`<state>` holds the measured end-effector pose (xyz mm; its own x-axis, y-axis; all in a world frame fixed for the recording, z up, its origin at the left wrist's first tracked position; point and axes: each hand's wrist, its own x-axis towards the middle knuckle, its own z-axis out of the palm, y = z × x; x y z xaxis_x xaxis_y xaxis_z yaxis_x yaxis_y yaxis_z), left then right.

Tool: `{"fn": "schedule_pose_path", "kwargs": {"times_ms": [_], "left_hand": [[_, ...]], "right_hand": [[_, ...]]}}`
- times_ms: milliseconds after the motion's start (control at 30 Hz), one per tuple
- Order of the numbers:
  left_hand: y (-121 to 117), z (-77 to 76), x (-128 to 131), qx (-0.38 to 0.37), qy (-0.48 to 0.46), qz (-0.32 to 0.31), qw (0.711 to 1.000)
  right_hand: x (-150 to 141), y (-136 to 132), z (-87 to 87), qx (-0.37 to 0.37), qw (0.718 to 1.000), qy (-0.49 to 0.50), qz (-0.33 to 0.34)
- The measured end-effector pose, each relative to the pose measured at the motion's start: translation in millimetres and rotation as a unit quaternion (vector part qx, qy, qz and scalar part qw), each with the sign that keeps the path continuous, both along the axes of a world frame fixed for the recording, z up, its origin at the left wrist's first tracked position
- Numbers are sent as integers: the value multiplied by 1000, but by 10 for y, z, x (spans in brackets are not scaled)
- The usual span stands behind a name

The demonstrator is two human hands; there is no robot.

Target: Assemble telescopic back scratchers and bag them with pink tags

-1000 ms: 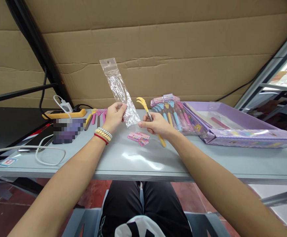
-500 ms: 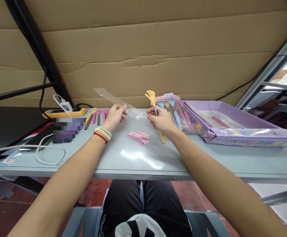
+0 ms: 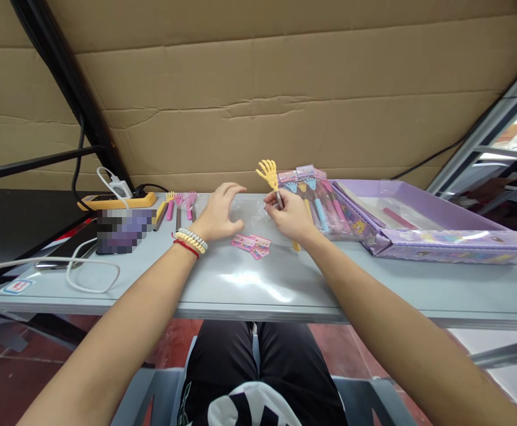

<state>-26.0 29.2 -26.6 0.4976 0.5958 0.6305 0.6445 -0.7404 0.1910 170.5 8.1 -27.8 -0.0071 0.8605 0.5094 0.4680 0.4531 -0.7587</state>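
Note:
My right hand [image 3: 290, 214] is closed around a back scratcher [image 3: 268, 173] with a yellow hand-shaped head, a metal shaft and a yellow handle. Its head points up and away from me. My left hand [image 3: 222, 213] is open, thumb and fingers spread, over the table with nothing in it. Between the hands, next to my right fingertips, lies a clear plastic bag [image 3: 260, 208], partly hard to see. Small pink printed cards [image 3: 253, 244] lie on the table just in front of the hands.
Several packed back scratchers [image 3: 318, 207] lie at the right, beside a purple box [image 3: 445, 244]. More loose back scratchers [image 3: 169, 210] lie left. A phone [image 3: 127, 231], a white cable [image 3: 93, 290] and a yellow power strip [image 3: 143, 201] occupy the table's left end. Cardboard [image 3: 258, 118] stands behind.
My left hand has let go of the clear bag and opened, coming slightly right and nearer. The bag's long strip no longer shows. The back scratcher's head has shifted slightly left.

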Motion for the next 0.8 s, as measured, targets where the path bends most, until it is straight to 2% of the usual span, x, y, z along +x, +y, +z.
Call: {"fn": "schedule_pose_path", "kwargs": {"times_ms": [100,267,400,533,600,800], "left_hand": [[33,-65,10,-27,47,-16,998],[81,-125,20,-6,86,59,995],[70,-120,50,44,98,84,991],[42,-108,86,81,108,67,989],[30,-101,96,95,109,60,988],[1,-91,130,147,96,60,983]], "right_hand": [[-7,-7,-16,17,999,12,33],[-15,-23,-24,19,994,54,97],[-13,-38,-2,-55,989,83,111],[-32,-89,55,-176,971,103,125],[-46,-124,88,-213,960,123,134],[-41,-145,103,-216,946,198,138]]}}
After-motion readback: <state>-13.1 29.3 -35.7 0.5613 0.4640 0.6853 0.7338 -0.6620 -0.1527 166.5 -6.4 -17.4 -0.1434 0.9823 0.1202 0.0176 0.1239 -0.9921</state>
